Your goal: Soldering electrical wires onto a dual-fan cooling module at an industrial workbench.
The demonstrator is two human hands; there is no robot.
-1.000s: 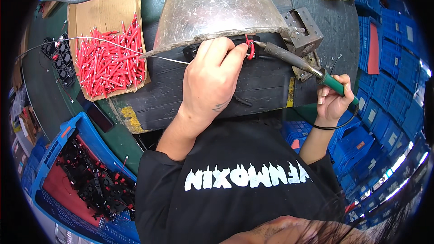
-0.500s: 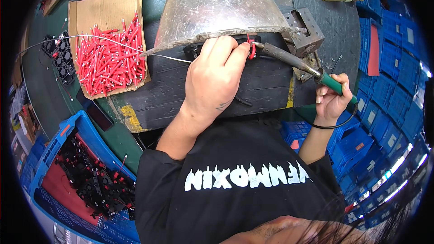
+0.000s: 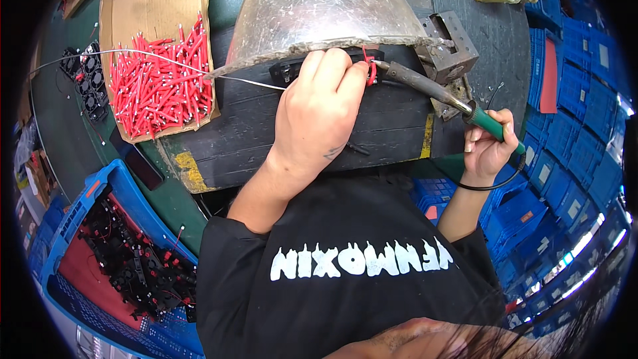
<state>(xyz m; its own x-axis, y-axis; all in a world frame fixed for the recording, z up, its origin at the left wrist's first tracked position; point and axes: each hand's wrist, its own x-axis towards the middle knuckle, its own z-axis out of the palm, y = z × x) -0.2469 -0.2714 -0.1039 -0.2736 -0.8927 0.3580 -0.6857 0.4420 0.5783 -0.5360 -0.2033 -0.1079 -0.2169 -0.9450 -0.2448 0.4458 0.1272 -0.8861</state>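
My left hand (image 3: 314, 116) is closed, with its fingertips under the edge of a scratched, cone-shaped translucent hood (image 3: 325, 10). A thin strand of solder wire (image 3: 252, 82) runs from the left into this hand. Right beside the fingertips is a red wire (image 3: 371, 76), at a black part (image 3: 286, 72) largely covered by the hand and hood. In my right hand (image 3: 487, 151) is a soldering iron (image 3: 488, 123), gripped by its green handle. Its tip points left and reaches the red wire; whether they touch is too small to tell.
A cardboard tray (image 3: 156, 0) of many short red wires lies left of the dark work board (image 3: 252, 146). Small black fans (image 3: 90, 96) and a phone (image 3: 141, 167) sit farther left. A perforated metal stand (image 3: 452, 46) is at right. Lower left, a blue crate (image 3: 56, 246) holds black parts.
Both hands, the soldering iron and the red wire hold nearly the same places. The solder wire left of my hand has shifted slightly; the whole view has moved a little.
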